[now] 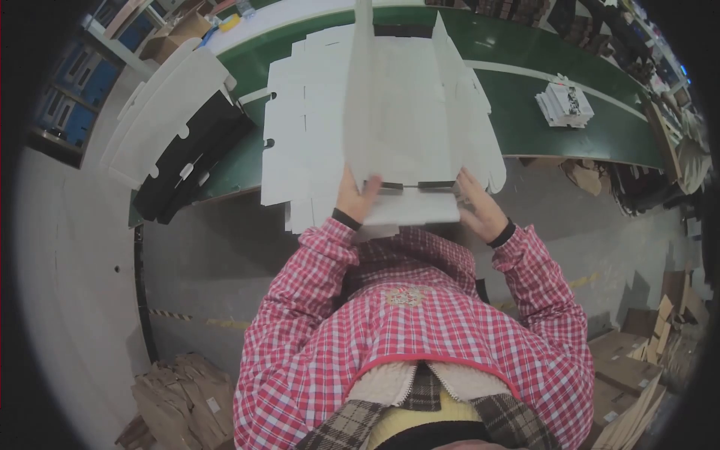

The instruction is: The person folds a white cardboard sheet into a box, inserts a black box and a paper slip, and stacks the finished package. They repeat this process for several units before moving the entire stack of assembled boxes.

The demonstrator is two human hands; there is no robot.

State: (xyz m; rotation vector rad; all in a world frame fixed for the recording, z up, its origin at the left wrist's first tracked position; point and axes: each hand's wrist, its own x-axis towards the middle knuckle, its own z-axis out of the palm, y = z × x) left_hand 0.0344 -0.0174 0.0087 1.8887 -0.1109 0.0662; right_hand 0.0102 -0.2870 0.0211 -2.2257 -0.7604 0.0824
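In front of me a white cardboard box, partly folded, has its side walls raised and its near panel bent toward my body. Dark slots show along its near fold. My left hand grips the near left corner, thumb on the inside and the other fingers partly hidden behind the wall. At the near right corner my right hand holds the board's edge between thumb and fingers. Beneath and left of the box lie flat white box blanks, stacked on the green table.
Left of the blanks stand white and black folded boxes at the table edge. A pile of small printed white items sits on the right. Brown cardboard lies on the floor at lower left, with more cardboard at lower right.
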